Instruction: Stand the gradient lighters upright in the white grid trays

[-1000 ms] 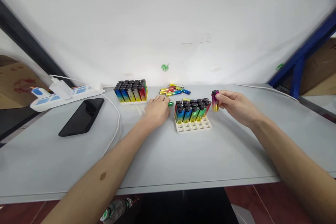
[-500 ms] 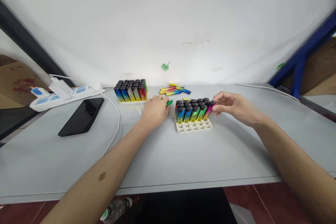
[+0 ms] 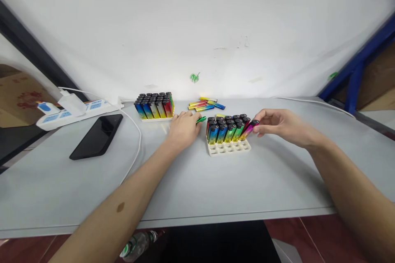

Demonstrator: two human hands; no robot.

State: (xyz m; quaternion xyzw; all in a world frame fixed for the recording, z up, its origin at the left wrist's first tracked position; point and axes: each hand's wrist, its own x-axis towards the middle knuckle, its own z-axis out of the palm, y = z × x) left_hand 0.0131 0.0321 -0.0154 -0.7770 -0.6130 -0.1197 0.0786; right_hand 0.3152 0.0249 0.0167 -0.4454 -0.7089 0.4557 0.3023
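My right hand [image 3: 274,125] pinches the black top of a magenta-and-yellow lighter [image 3: 247,130] between thumb and fingers. That lighter leans to the right at the end of the front row, its lower end at the white tray [image 3: 230,149]. Several more lighters [image 3: 230,132] stand upright in rows there, in blue, green and other colours, and the tray's front holes are bare. Resting on the table to the left, my left hand [image 3: 185,128] is closed around a slim green object [image 3: 200,119]. Only one end of it sticks out, so its kind is unclear.
A second white tray full of lighters [image 3: 154,107] stands behind my left hand. Several shiny coloured sticks [image 3: 205,106] lie near the wall. At left are a black phone [image 3: 97,136], a white cable [image 3: 139,139] and a power strip [image 3: 89,109]. A bottle [image 3: 138,246] is below the table edge.
My right hand has moved slightly right, and the magenta lighter in it now tilts further to the right. My left hand stays in place with the green object.
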